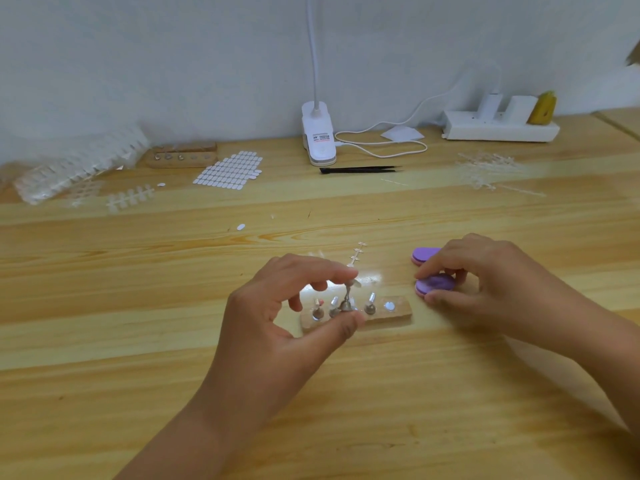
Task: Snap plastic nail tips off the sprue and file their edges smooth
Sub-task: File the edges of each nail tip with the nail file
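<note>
Along the far left edge of the bench [346,393] lie full sprue sheets [130,199] waiting their turn, so the task looks only partly done. The step in hand appears to be the filing rather than the snapping. Near the front middle of the bench the left hand [294,306] is raised on a bent wrist, forefinger arched over and thumb below. The two pinch a small metal stand [347,297] between them while the other fingers curl loosely clear. A clear nail tip [356,283] seems to sit on the top of that stand, just under the forefinger, though it is too small and glary to be sure how it is fixed. The stand hangs over the wooden block [398,315], which carries more such stands in a row. Just beyond it lies a short sprue strip [357,252] with a few tips left on it. To the right, the right hand [485,275] rests low on the bench, fingers curled down and thumb tucked under, gripping a purple file [435,284]. A second purple file [424,254] lies just behind it. Next, I judge, the file must be lifted across to the tip's edge and stroked lightly while the left pinch holds firm.
</note>
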Available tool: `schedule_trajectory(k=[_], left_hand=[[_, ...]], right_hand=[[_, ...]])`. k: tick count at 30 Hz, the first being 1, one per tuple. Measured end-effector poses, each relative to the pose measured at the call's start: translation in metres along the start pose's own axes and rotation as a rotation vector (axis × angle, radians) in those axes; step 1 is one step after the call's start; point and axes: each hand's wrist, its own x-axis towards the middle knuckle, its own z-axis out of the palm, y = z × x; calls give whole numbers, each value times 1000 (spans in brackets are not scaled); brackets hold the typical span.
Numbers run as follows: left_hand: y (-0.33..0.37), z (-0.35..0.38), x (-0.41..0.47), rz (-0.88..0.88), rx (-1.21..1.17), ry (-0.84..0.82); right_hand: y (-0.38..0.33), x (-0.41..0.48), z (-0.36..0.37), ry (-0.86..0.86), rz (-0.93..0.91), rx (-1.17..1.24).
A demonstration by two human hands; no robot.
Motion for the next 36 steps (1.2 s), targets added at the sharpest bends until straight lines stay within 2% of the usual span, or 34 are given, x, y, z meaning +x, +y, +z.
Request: schedule_trajectory(k=[3,6,8,11,15,19,22,27,31,33,36], left_hand=[[-1,0,-1,-20,-13,15],[-2,2,-1,-32,-8,29],[-1,3,-2,-44,-11,32],[0,6,-3,-58,-49,15],[0,7,-3,-34,-80,9],[-4,7,-3,-63,-149,13],[-2,6,-2,-44,-196,-13],[-2,6,-2,-52,-231,-28],[-1,6,0,-42,-289,-41],[-1,6,-1,-28,-320,-41],[-3,4,-1,-25,-347,-21]], right_hand=[[-4,1,2,111,-40,63],[-20,-1,7,338,-190,236],[-35,-5,16,408,-293,337],[-51,-11,32,411,-400,345],[-55,-12,40,400,-398,411],[-51,-9,38,461,-358,399],[-56,-13,39,493,-423,445],[-55,-10,43,518,-424,297],[-58,-13,44,542,-476,374],[-59,-14,45,565,-520,320],[-55,-10,45,550,-464,240]])
